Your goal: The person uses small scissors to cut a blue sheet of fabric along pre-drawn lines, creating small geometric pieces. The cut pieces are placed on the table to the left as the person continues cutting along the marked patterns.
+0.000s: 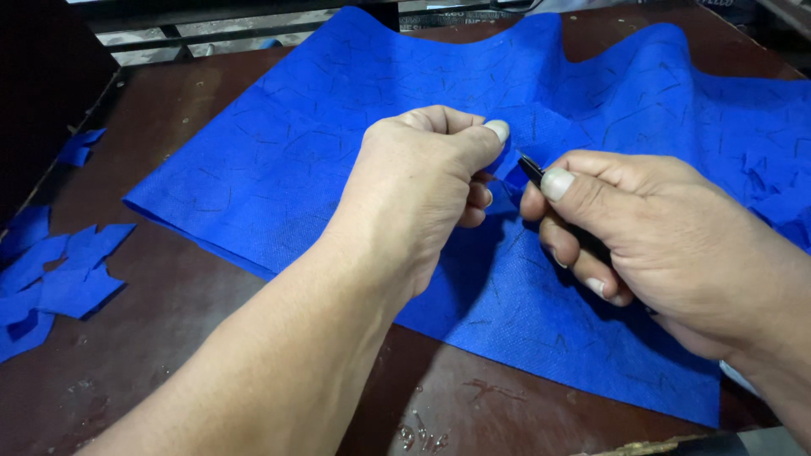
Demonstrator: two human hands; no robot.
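Blue fabric sheet (338, 160) lies flat across the desk (169, 338), centre frame. Left hand (422, 181) pinches a small raised fold of it, thumb & fingers closed tight. Right hand (667, 245) sits just to the right, gripping a dark slim tool (532, 171), tip angled up-left, nearly touching the pinch. Cut blue scraps (59, 279) piled far left, well apart.

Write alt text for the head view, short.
Seen from above, the left hand pinches a fold of a large blue fabric sheet while the right hand holds a thin black tool against it. The sheet lies on a dark brown table, with cut blue scraps piled at the left edge.
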